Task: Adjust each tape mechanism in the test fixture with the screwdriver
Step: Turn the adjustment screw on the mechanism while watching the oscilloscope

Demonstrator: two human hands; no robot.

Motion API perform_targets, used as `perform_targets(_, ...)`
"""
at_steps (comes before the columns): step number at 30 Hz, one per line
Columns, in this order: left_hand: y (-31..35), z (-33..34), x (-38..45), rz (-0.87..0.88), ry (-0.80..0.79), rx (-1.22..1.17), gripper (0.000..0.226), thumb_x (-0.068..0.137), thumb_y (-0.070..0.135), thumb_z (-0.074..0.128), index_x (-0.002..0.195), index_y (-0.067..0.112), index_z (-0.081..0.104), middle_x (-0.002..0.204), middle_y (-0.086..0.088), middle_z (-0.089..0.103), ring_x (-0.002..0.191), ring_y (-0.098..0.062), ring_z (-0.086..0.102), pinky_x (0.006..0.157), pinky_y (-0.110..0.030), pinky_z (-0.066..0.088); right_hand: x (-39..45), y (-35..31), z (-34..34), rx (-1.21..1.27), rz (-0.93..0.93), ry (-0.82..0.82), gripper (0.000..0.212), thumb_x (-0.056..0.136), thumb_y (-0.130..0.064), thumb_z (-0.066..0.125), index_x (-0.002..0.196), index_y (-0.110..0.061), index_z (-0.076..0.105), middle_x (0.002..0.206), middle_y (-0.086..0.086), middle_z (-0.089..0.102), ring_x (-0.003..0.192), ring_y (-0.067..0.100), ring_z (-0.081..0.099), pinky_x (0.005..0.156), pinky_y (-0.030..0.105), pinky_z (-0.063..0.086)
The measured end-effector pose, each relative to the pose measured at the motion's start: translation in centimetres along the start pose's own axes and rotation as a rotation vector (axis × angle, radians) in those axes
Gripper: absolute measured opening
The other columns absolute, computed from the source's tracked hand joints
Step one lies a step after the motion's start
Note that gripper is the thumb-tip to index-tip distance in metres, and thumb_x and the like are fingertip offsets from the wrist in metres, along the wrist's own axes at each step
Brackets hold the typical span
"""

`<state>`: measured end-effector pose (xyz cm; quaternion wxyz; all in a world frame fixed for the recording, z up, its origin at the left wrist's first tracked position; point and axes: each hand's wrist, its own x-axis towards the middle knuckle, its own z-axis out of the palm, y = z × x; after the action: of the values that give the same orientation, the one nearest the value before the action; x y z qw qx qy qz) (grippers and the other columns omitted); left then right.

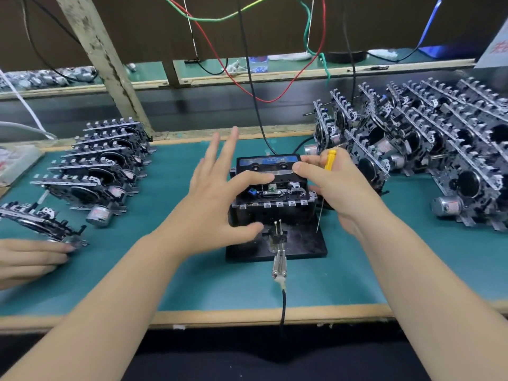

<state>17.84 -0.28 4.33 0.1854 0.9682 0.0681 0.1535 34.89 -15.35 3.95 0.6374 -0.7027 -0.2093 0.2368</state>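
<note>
We held our left hand (217, 188) over the test fixture (276, 215) with fingers spread and straight, the index finger lying across the tape mechanism (275, 188) seated in it and the thumb against the fixture's front face. Our right hand (332, 185) gripped the yellow-handled screwdriver (329, 160) in curled fingers, shaft pointing down beside the fixture's right edge, its forefinger touching the cassette (268, 163). The fixture stood on the green mat (165, 270) between both hands.
</note>
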Motion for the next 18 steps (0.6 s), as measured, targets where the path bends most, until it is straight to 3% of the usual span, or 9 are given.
perform_targets(3,0.5,0.9,-0.7,-0.018,0.024,-0.021,0.091,0.057,0.074,0.076,0.139,0.046,0.047,0.167,0.004,-0.023,0.155,-0.028,-0.018,0.115,-0.071,0.020,-0.2,-0.1,0.1,-0.004,0.000,0.002,0.032,0.090,-0.025,0.075,0.099,-0.027,0.045,0.112,-0.013,0.066,0.115,0.014,0.061,0.109,0.051,0.044)
perform_targets(5,0.9,1.9,-0.7,-0.060,0.078,-0.118,0.090,0.055,0.067,0.084,0.135,0.046,0.049,0.166,0.009,-0.024,0.157,-0.024,-0.009,0.115,-0.065,0.029,-0.3,-0.2,0.1,-0.002,-0.001,0.005,0.032,0.090,-0.025,0.075,0.098,-0.027,0.044,0.111,-0.013,0.066,0.115,0.013,0.061,0.109,0.051,0.044)
perform_targets(7,1.2,3.1,-0.5,-0.116,0.156,-0.250,0.078,0.061,0.049,0.092,0.127,0.047,0.052,0.167,0.012,-0.019,0.156,-0.011,-0.001,0.116,-0.036,0.035,-0.4,-0.3,0.1,0.000,-0.004,0.009,0.032,0.089,-0.026,0.075,0.099,-0.028,0.045,0.111,-0.014,0.066,0.114,0.012,0.061,0.109,0.050,0.044)
perform_targets(9,1.4,4.0,-0.3,-0.176,0.211,-0.378,0.069,0.066,0.033,0.092,0.120,0.050,0.054,0.169,0.011,-0.004,0.153,0.002,0.007,0.104,-0.005,0.027,-0.6,-0.2,0.1,0.004,-0.009,0.009,0.032,0.090,-0.026,0.075,0.098,-0.028,0.045,0.113,-0.014,0.066,0.116,0.012,0.061,0.110,0.051,0.043)
perform_targets(11,1.5,4.5,-0.3,-0.199,0.245,-0.440,0.066,0.066,0.030,0.091,0.118,0.051,0.055,0.169,0.011,0.009,0.151,0.003,0.015,0.096,0.005,0.022,-0.6,-0.3,0.0,0.011,-0.010,0.008,0.033,0.090,-0.026,0.076,0.096,-0.029,0.043,0.113,-0.014,0.067,0.116,0.011,0.061,0.110,0.051,0.043)
perform_targets(14,1.8,4.5,0.0,-0.184,0.297,-0.452,0.063,0.063,0.032,0.087,0.116,0.050,0.058,0.167,0.011,0.016,0.150,0.002,0.021,0.099,0.004,0.023,-0.5,-0.3,0.0,0.006,-0.015,0.016,0.033,0.090,-0.025,0.076,0.096,-0.029,0.044,0.113,-0.015,0.068,0.112,0.008,0.062,0.106,0.046,0.045)
perform_targets(18,1.5,4.7,-0.1,-0.127,0.346,-0.459,0.065,0.062,0.020,0.091,0.116,0.044,0.061,0.166,0.010,0.017,0.151,-0.001,0.023,0.110,-0.009,0.027,-0.6,-0.6,0.0,0.008,-0.029,0.036,0.030,0.090,-0.023,0.076,0.103,-0.024,0.049,0.115,-0.015,0.068,0.107,0.005,0.064,0.091,0.032,0.048)
